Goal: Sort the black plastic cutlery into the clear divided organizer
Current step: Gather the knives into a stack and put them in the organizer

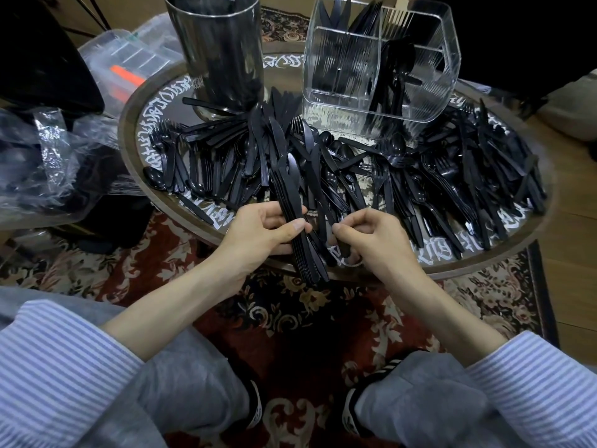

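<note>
My left hand [262, 231] grips a bundle of black plastic knives [292, 202], blades pointing away from me, handles hanging past the table's near edge. Just to its right, my right hand [371, 236] has its fingers curled, pinching the handle of a black cutlery piece [344, 250] at the table's front edge. A big heap of black forks, spoons and knives [452, 176] covers the round table. The clear divided organizer [342, 88] stands at the back right, with black cutlery upright in its compartments.
A tall metal canister [223, 50] stands at the back left of the round table [129, 150]. Crumpled clear plastic bags [55, 163] and a clear storage box [129, 59] lie to the left. A patterned rug [307, 315] and my knees are below.
</note>
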